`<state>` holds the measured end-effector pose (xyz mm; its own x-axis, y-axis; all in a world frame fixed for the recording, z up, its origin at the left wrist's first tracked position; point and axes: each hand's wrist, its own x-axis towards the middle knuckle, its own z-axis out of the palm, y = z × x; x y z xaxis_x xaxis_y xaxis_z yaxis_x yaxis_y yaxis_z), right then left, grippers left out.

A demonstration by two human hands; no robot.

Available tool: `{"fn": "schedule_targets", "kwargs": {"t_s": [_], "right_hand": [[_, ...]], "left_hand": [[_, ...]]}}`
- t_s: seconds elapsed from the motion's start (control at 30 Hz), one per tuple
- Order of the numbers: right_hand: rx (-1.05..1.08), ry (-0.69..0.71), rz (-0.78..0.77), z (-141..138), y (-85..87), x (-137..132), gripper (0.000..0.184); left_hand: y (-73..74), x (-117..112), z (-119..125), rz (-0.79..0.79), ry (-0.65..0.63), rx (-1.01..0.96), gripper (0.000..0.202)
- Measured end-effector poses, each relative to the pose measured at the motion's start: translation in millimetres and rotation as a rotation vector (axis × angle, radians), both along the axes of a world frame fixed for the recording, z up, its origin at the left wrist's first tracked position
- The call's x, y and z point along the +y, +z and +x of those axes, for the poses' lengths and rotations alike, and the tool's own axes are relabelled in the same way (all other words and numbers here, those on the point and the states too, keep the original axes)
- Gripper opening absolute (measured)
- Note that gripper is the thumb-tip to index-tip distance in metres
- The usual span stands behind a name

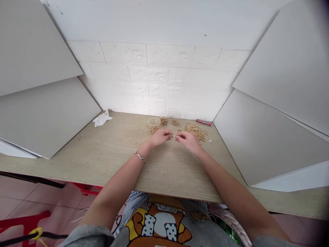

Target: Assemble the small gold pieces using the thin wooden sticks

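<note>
My left hand (161,137) and my right hand (189,140) meet above the table, their fingertips pinched close together. A thin gold-coloured rod (174,136) spans the small gap between them, with an end in each pinch. Just to the right of my right hand lies a loose heap of similar thin gold rods (196,131). Behind my left hand is a clear round cup (154,122) with small gold pieces in or beside it; I cannot tell which. Two more small clusters of gold pieces, one cluster (163,120) and another cluster (175,122), stand farther back, seemingly in clear cups.
A crumpled white tissue (102,118) lies at the back left of the wooden table (102,151). Near the back right is a red tube-like packet (204,122). Grey panels rise on the left (56,116) and right (272,140), with a white brick-pattern wall (159,73) behind.
</note>
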<state>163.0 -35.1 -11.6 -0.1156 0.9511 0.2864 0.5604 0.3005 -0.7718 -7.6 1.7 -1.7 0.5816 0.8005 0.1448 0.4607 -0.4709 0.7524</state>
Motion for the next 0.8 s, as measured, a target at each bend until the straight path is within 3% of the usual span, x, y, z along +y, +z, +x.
{"fn": "schedule_targets", "kwargs": {"t_s": [0.17, 0.53, 0.8], "right_hand": [[-0.014, -0.049, 0.090, -4.3, -2.1, -1.2, 0.016], [0.005, -0.023, 0.070, -3.4, -1.1, -1.5, 0.016], [0.074, -0.009, 0.039, 0.2, -17.3, 12.4, 0.021]], "left_hand": [[0.2, 0.5, 1.1, 0.011, 0.029, -0.018, 0.022], [-1.3, 1.3, 0.9, -0.006, 0.016, -0.050, 0.023], [-3.3, 11.6, -3.7, -0.060, 0.050, -0.073, 0.026]]}}
